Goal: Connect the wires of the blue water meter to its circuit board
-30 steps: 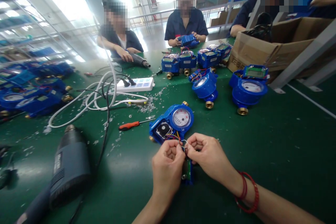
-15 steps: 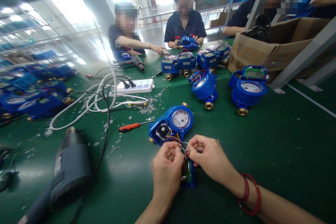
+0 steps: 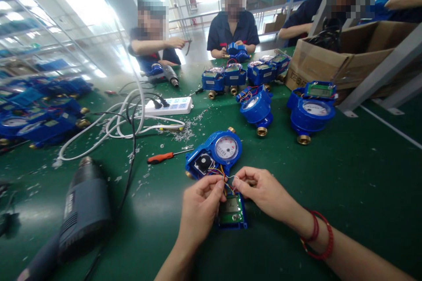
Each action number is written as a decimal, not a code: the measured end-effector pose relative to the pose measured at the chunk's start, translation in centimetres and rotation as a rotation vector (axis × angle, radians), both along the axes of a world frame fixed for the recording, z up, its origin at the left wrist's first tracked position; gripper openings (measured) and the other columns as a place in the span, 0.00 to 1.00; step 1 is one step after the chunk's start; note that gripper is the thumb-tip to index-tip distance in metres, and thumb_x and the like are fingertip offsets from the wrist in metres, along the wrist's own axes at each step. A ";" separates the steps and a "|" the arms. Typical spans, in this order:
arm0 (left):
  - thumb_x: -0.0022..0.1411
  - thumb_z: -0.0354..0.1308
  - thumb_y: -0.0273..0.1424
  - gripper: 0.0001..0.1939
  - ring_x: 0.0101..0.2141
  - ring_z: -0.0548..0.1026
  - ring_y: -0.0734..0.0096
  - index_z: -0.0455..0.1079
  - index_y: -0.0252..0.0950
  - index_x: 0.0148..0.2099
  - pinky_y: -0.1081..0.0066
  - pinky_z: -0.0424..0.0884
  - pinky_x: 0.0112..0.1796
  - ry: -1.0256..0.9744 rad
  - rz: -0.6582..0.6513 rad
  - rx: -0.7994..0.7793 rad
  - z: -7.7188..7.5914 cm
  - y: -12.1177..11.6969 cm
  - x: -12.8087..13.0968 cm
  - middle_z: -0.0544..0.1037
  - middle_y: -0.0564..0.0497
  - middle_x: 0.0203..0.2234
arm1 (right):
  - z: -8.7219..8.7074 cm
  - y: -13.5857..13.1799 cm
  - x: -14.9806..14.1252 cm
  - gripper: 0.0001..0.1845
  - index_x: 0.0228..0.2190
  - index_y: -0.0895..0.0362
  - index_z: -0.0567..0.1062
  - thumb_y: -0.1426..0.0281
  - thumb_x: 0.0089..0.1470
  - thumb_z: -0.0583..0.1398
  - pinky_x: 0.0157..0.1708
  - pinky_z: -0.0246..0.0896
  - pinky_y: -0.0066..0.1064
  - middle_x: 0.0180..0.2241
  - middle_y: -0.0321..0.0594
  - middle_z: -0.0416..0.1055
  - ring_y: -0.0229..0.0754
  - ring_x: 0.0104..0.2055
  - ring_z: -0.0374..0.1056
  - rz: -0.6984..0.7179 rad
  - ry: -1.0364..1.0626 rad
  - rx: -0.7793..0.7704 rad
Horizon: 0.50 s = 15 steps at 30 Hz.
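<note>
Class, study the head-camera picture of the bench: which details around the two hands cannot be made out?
- Wire ends: hidden between the fingertips of left hand and right hand; joint unseen.
- Water meter dial digits: too small.
- Circuit board markings: blurred, edge behind left hand.
- Heat gun handle: cut by the bottom edge.

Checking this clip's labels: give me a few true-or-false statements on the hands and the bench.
1. Both hands, left hand and right hand, pinch the thin wires of the open blue meter. True.
2. The screwdriver has a green handle. False: orange.
3. The heat gun lies left of the hands. True.
4. The circuit board sits inside the cardboard box. False: it lies on the green table between the hands.
</note>
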State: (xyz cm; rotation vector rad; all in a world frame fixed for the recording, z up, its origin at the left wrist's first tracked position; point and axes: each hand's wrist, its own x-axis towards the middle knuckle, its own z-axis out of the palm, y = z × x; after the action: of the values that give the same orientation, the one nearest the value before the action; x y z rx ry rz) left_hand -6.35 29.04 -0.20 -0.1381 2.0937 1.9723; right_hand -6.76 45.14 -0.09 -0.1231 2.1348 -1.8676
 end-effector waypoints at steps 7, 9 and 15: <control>0.56 0.55 0.37 0.13 0.14 0.59 0.85 0.69 0.31 0.37 0.82 0.53 0.15 0.006 -0.007 0.003 0.0 0.0 -0.1 0.68 0.56 0.17 | 0.1 -0.2 0.1 0.07 0.30 0.57 0.76 0.69 0.49 0.58 0.19 0.53 0.20 0.26 0.34 0.72 0.33 0.24 0.65 0.027 0.040 0.122; 0.56 0.55 0.37 0.13 0.15 0.60 0.84 0.69 0.32 0.37 0.82 0.54 0.15 0.015 -0.021 -0.031 0.1 0.1 0.0 0.69 0.55 0.18 | 0.1 -0.2 0.2 0.07 0.29 0.57 0.77 0.70 0.49 0.58 0.19 0.55 0.20 0.25 0.33 0.73 0.33 0.25 0.66 0.024 0.051 0.140; 0.56 0.54 0.34 0.10 0.21 0.66 0.77 0.69 0.34 0.38 0.77 0.62 0.22 0.198 -0.103 -0.338 -0.2 0.5 0.6 0.71 0.52 0.22 | 0.1 -0.4 0.4 0.07 0.30 0.58 0.75 0.73 0.48 0.57 0.29 0.64 0.24 0.27 0.36 0.75 0.37 0.29 0.71 0.019 0.059 0.120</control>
State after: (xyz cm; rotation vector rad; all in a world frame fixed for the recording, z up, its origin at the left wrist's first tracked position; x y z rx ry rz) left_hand -5.70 29.56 -0.39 0.1056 2.4933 1.6179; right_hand -6.32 44.75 0.00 -0.1728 2.2707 -1.7406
